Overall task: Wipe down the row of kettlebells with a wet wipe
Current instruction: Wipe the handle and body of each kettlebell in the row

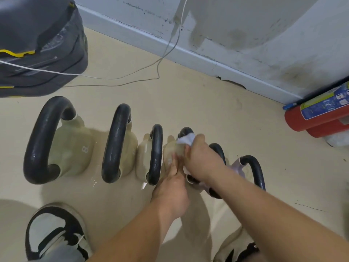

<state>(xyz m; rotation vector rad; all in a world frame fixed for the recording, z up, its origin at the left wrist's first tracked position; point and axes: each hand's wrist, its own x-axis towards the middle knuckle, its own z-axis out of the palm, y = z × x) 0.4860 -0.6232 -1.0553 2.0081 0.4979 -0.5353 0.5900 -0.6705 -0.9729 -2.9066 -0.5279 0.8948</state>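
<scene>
A row of several kettlebells with black handles stands on the beige floor. The largest cream one (pixel 69 148) is at the left, a second cream one (pixel 130 148) beside it, a third (pixel 143 161) after that. My right hand (pixel 200 157) is closed on a white wet wipe (pixel 186 138) and presses it on the black handle of the fourth kettlebell (pixel 172 150). My left hand (pixel 173 184) rests against that kettlebell's cream body, fingers on it. Two lilac kettlebells (pixel 238 167) stand at the right end, partly hidden by my right arm.
A dark bag with yellow trim (pixel 37 44) sits at the upper left, with white cables (pixel 113 77) trailing over the floor. A red fire extinguisher (pixel 317 116) lies at the right by the stained wall. My shoes (pixel 54 229) are at the bottom.
</scene>
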